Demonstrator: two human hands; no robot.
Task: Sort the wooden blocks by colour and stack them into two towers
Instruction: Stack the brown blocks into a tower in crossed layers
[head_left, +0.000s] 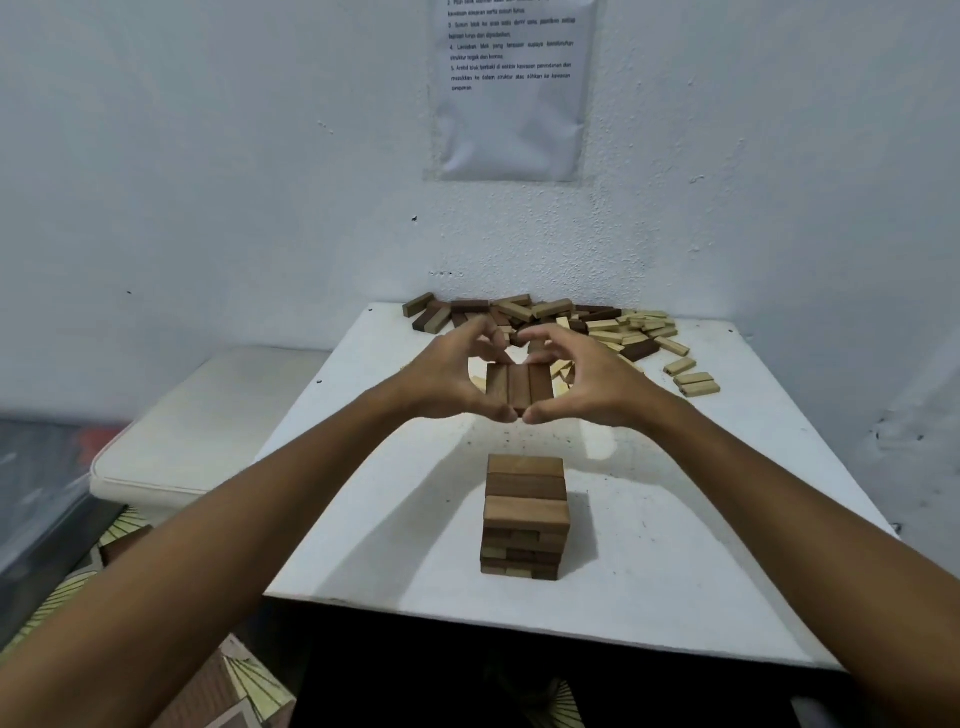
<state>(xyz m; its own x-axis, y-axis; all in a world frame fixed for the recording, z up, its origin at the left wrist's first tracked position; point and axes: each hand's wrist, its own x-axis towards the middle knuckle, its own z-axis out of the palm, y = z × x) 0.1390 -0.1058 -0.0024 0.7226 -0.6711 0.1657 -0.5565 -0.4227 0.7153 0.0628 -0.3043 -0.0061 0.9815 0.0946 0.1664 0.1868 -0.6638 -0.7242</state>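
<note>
White square table (675, 519) against a pale wall, mid-frame. Three brown wooden blocks (519, 387) sit side by side, held between both hands: left hand (447, 379) and right hand (592, 384) curl fingers and thumbs around the row's ends. Below centre stands a short brown block tower (523, 519). Loose pile of dark and pale blocks (571, 322) lies at the table's far edge; printed paper sheet (511, 88) up top.

- Single head view, worn by the person, faces forward and down onto the table (727, 519).
- Near range: table's near edge low in frame, wall (208, 156) behind the table.
</note>
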